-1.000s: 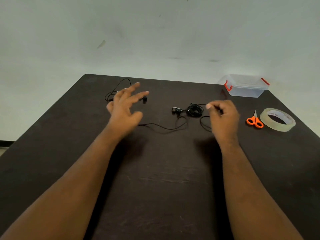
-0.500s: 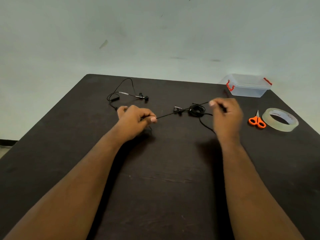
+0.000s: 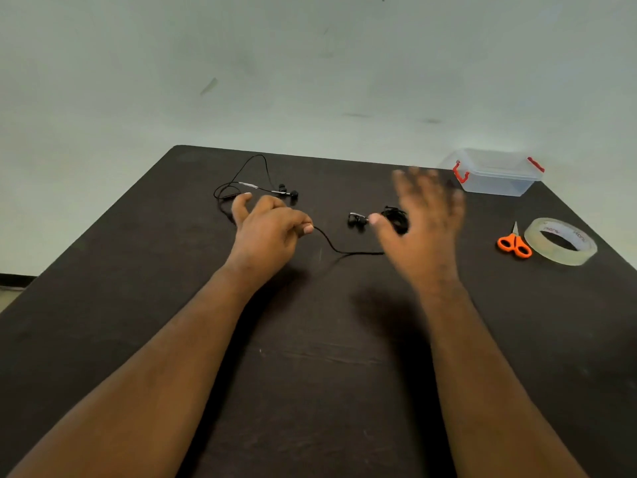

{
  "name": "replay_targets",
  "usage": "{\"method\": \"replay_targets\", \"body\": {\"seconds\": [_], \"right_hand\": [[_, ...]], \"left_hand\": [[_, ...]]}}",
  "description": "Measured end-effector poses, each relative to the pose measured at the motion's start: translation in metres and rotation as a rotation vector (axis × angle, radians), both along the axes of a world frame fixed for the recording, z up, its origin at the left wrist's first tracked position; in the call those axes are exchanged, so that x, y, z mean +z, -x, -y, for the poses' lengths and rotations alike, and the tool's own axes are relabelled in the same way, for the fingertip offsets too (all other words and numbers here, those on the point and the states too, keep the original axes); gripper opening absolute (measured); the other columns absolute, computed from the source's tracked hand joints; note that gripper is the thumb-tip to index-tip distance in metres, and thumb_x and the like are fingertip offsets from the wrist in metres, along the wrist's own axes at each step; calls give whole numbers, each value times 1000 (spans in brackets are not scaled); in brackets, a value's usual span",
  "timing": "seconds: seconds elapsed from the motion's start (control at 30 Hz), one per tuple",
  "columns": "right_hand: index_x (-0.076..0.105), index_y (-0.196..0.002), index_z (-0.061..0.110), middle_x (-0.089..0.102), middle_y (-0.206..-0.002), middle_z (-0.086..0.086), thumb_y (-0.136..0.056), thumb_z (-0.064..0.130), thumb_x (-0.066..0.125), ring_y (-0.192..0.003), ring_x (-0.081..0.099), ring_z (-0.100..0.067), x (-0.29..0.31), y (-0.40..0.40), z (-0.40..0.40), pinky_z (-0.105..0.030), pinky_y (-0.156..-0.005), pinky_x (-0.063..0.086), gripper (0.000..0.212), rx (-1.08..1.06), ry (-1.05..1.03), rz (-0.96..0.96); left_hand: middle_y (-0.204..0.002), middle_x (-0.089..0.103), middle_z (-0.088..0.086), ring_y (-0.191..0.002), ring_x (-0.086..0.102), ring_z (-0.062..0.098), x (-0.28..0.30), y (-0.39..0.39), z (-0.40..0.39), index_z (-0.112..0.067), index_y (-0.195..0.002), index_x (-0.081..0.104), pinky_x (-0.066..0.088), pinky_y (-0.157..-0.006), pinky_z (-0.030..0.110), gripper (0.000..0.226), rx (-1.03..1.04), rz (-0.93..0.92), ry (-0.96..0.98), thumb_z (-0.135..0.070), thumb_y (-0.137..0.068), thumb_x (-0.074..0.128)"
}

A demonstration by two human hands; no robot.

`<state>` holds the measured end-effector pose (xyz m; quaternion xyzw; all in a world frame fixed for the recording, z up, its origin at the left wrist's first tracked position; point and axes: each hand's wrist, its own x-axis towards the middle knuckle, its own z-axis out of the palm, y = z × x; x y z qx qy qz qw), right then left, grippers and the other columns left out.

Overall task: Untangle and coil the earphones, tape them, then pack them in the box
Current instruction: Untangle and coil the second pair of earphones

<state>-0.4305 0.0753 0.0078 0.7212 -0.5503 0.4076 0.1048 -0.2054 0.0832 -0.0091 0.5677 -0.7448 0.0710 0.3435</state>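
Observation:
Black earphones lie on the dark table [image 3: 310,391]. One earphone cord [image 3: 339,250] sags from my left hand [image 3: 272,232], which pinches it between thumb and fingers. Its tangled bundle [image 3: 396,217] and earbuds [image 3: 356,220] sit just left of my right hand [image 3: 424,229], which is raised, blurred, with fingers spread and nothing in it. A second earphone set [image 3: 255,186] lies loose behind my left hand. The clear box [image 3: 496,174] with red clips stands at the far right corner. The tape roll [image 3: 560,241] and orange scissors [image 3: 514,243] lie to the right.
The table's far edge runs just behind the second earphone set and the box. A pale wall stands beyond it. The floor shows past the table's left edge.
My right hand has let go of the cord and lifted with fingers spread. The cord, taut half a second ago, now hangs slack from my left hand, which has drifted slightly back.

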Motion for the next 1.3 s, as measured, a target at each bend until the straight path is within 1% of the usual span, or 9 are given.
{"method": "replay_targets", "body": {"seconds": [0.07,0.17,0.4,0.8,0.93,1.03,1.1,1.2,1.3], "right_hand": [[52,-136,11,53,-140,-9,-86,18,66,-132,46,-22,-9,-36,-11,-51,-113,30,53,370,-73,142],[56,-132,11,67,-117,-3,-89,8,66,-100,65,-9,-17,-59,-17,-30,-92,53,45,506,-378,453],[77,-85,14,72,-80,7,-80,14,75,-79,67,-5,-21,-50,0,-20,-75,52,6,410,-353,562],[75,-87,14,72,-86,-5,-82,20,68,-80,65,-12,-16,50,24,-28,-79,53,10,-138,-84,804],[72,-102,6,71,-100,-10,-88,15,62,-98,65,-24,-16,44,18,-29,-89,48,19,-204,-173,638],[41,-143,8,49,-140,-16,-90,27,62,-132,43,-29,-7,28,9,-36,-109,33,60,-225,-361,272],[32,-147,13,44,-145,-13,-88,40,61,-135,38,-30,-2,10,0,-43,-110,33,70,-220,-355,3],[64,-114,25,69,-102,-5,-87,54,54,-94,62,-29,8,-18,-12,-33,-72,44,40,-237,-387,-103],[71,-84,20,56,-70,2,-90,45,56,-69,52,-20,10,-34,-19,-26,-60,32,30,-63,-218,-15]], "left_hand": [[-76,51,-17,-96,56,19,-1,6,-2,-22,-88,74,16,-104,54,5,-49,-21,41,-20,-86,70],[-74,56,-14,-91,58,21,-4,9,-2,-22,-86,73,19,-99,53,12,-71,-20,75,-11,-80,71],[-75,61,-19,-91,54,15,-6,3,4,-28,-89,71,14,-100,43,12,-90,9,104,-18,-84,68],[-77,53,-16,-100,49,21,-3,-40,18,-30,-90,73,13,-102,51,15,185,6,0,-21,-90,61],[-74,56,-11,-98,50,18,-6,-37,20,-29,-88,72,12,-104,47,15,207,5,6,-24,-92,58],[-69,58,-13,-89,56,19,-6,-32,20,-27,-83,71,11,-102,40,13,162,-4,67,-22,-90,61],[-70,63,-13,-82,59,16,-5,-24,18,-28,-82,70,12,-100,35,12,84,18,86,-22,-89,62],[-74,68,-11,-73,60,14,-3,-8,12,-27,-82,70,18,-92,31,12,-42,10,93,-22,-90,62],[-75,68,-5,-68,61,17,0,3,7,-18,-85,71,35,-84,35,9,-205,-33,47,-15,-90,65]]}}
